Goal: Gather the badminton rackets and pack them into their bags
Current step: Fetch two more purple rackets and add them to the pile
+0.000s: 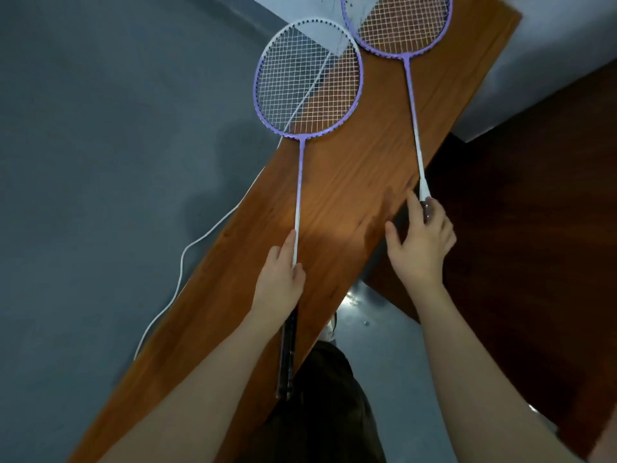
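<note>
While the left hand (278,282) grips one purple-and-white badminton racket (302,152) where shaft meets black handle, forefinger laid along the shaft, its strung head points away from the person, overhanging the wooden plank's (350,202) far-left edge. Beside it, the right hand (421,243) curls fingers round the second racket's (409,81) handle top; that racket lies roughly parallel, head pointing away. A white cable (182,265) trails left of the plank.

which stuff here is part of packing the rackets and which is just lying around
Part of the job:
- left racket, left hand grips it where shaft meets handle
- right racket, right hand curls round its handle top
- no bags in view

Just lying about:
- wooden board under the rackets
- white cable along the board's left edge
- grey floor
</note>
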### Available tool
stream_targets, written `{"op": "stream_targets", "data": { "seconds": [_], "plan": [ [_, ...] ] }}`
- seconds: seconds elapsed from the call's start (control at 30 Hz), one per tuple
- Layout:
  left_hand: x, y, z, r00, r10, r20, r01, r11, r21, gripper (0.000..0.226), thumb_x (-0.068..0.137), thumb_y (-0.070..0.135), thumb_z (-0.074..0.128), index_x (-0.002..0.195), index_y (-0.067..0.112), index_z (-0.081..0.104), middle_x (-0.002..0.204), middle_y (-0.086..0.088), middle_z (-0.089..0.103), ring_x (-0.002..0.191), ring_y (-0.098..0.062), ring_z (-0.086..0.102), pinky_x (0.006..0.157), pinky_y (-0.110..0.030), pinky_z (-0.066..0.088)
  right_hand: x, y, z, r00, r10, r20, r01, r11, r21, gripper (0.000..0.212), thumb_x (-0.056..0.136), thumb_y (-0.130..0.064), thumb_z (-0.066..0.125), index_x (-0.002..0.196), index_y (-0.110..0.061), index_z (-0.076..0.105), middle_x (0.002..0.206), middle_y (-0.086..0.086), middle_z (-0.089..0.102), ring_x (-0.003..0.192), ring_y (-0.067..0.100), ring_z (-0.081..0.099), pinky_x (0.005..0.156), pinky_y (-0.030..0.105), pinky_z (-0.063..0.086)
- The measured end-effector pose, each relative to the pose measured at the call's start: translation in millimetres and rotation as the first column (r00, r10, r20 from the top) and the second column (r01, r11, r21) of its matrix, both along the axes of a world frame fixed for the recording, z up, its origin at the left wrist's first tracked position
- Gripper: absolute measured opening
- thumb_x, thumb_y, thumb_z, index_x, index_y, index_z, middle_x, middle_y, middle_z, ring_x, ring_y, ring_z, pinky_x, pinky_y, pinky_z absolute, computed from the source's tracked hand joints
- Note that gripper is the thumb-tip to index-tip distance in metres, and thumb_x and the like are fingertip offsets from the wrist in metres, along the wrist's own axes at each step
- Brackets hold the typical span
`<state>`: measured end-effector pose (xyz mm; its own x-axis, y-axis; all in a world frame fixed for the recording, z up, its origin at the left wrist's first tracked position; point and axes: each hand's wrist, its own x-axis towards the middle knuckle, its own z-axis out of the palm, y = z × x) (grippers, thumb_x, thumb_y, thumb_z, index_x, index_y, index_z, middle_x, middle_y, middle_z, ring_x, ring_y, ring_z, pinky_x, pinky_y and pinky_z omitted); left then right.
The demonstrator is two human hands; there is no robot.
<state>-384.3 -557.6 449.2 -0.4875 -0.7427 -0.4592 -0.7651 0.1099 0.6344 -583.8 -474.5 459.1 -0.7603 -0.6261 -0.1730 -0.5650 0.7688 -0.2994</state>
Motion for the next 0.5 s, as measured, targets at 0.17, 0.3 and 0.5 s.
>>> {"op": "stream_targets", "data": {
  "seconds": [0.17, 0.3, 0.5],
  "plan": [
    [-10.9, -7.5, 7.8, 0.99, 0.067, -0.123, -0.079, 0.992, -0.098, 0.055, 0.091, 0.006, 0.051, 0.142, 0.015, 0.033, 0.09, -0.001, 0.045, 0.068, -0.008, 0.045, 0.063, -0.008, 0.043, -27.9, -1.8, -14.6, 0.981, -0.174, 0.081, 0.169, 0.983, 0.072, 0.073, 0.089, -0.045, 0.053, 0.148, -0.027, 0.013, 0.144, 0.018, 0.034, 0.129, 0.036, 0.035, 0.106, 0.05, 0.019],
    [-20.9, -16.0, 7.9, 0.992, 0.079, -0.102, -0.089, 0.991, -0.101, 0.056, 0.092, 0.008, 0.05, 0.144, 0.016, 0.031, 0.092, 0.0, 0.044, 0.07, -0.008, 0.046, 0.062, -0.006, 0.041, -40.0, -5.9, -21.1, 0.975, -0.205, 0.083, 0.2, 0.977, 0.07, 0.068, 0.09, -0.041, 0.055, 0.146, -0.025, 0.021, 0.131, 0.015, 0.048, 0.12, 0.032, 0.045, 0.101, 0.048, 0.024],
    [-28.6, -18.8, 16.5, 0.994, 0.065, -0.084, -0.073, 0.992, -0.1, 0.05, 0.094, 0.014, 0.047, 0.142, 0.018, 0.033, 0.089, 0.001, 0.045, 0.069, -0.01, 0.048, 0.057, -0.015, 0.042, -43.7, -3.8, -30.7, 0.968, -0.178, 0.175, 0.177, 0.984, 0.017, 0.059, 0.092, -0.031, 0.054, 0.144, -0.031, 0.025, 0.113, 0.006, 0.058, 0.103, 0.024, 0.055, 0.097, 0.042, 0.028]
  ]
}}
